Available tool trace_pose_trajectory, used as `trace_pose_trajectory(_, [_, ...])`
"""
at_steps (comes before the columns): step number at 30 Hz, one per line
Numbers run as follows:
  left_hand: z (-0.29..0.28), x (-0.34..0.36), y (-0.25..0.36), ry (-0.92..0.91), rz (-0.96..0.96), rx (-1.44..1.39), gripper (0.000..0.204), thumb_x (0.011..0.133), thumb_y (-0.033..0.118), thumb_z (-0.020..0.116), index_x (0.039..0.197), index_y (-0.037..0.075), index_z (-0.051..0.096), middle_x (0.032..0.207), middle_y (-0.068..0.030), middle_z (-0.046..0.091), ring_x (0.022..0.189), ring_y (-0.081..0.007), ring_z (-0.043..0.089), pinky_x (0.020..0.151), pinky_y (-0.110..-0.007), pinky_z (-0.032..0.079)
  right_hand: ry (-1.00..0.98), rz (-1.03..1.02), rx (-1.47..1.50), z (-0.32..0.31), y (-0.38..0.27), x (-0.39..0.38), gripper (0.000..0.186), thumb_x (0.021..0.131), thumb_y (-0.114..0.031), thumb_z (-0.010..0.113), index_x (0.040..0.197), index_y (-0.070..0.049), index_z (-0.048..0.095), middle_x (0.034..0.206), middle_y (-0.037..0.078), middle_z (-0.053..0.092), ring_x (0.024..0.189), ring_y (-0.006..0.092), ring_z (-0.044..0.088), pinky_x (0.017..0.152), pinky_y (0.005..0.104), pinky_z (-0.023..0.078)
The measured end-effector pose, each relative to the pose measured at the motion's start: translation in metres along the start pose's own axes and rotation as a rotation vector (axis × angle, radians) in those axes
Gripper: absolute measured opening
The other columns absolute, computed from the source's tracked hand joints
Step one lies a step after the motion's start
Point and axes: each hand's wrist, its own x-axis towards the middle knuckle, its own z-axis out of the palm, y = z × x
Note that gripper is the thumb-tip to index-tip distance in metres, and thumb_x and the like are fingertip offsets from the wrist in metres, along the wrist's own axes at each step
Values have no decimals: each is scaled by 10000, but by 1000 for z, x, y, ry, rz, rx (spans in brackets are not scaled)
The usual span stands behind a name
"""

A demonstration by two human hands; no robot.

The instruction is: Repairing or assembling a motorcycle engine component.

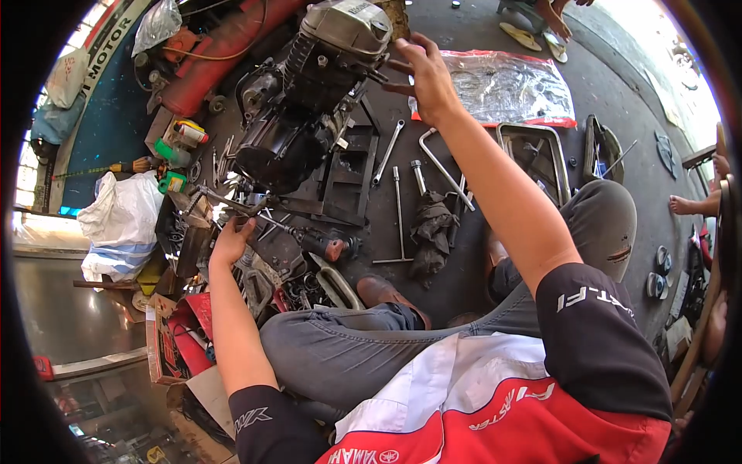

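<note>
A black and grey motorcycle engine stands tilted on a dark metal frame, its silver cylinder head uppermost. My right hand is raised beside the head with its fingers spread, holding nothing. The fingertips come close to the engine's side; whether they touch it I cannot tell. My left hand is low at the engine's near left, thumb and fingers drawn together just under a bent metal bar. What they pinch, if anything, is too small to make out.
A long wrench, a T-handle wrench and a dark rag lie on the floor. Loose tools and parts crowd my left side, near a white sack. A red tank lies behind. Other people's feet show at right.
</note>
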Motion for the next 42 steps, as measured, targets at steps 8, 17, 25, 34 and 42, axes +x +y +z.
trace_pose_trajectory(8, [-12, 38, 20, 566, 67, -724, 596, 1014, 597, 572, 1192, 35, 657, 1056, -47, 696, 877, -157, 631, 847, -321, 490, 202, -996, -617, 42, -148, 92, 748, 906, -466, 752, 1439, -1, 509, 1437, 254, 483, 1299, 379, 486, 1086, 448, 407])
trace_pose_trajectory(17, [-17, 68, 55, 428, 56, -1277, 548, 966, 692, 571, 998, 146, 607, 711, 33, 531, 625, -116, 499, 597, -287, 395, -403, -325, -1050, 95, -118, 80, 785, 843, -590, 758, 1398, -62, 590, 1488, 262, 502, 1431, 439, 411, 1182, 478, 368])
trace_pose_trajectory(25, [-14, 99, 18, 644, -4, -1140, 890, 968, 668, 520, 1645, 152, 259, 1688, -125, 277, 1540, -324, 257, 1223, -518, 230, -480, -346, -1112, 66, -85, 121, 347, 965, -316, 591, 1287, -229, 686, 1119, 196, 715, 1007, 324, 707, 863, 437, 560])
trace_pose_trajectory(34, [-1, 59, 84, 911, -82, -1035, 624, 954, 620, 562, 948, 10, 690, 973, -127, 704, 885, -251, 611, 810, -444, 477, -175, -260, -681, 15, -86, 35, 637, 880, -508, 735, 1288, -30, 635, 1227, 188, 641, 1125, 278, 604, 1023, 354, 433])
trace_pose_trajectory(42, [-35, 102, 124, 824, 191, -933, 550, 920, 522, 593, 763, -3, 629, 719, -142, 635, 702, -285, 584, 727, -450, 482, 11, 15, -289, -2, -64, -54, 927, 850, -431, 819, 1518, 16, 358, 1385, 219, 519, 1267, 275, 553, 1099, 393, 435])
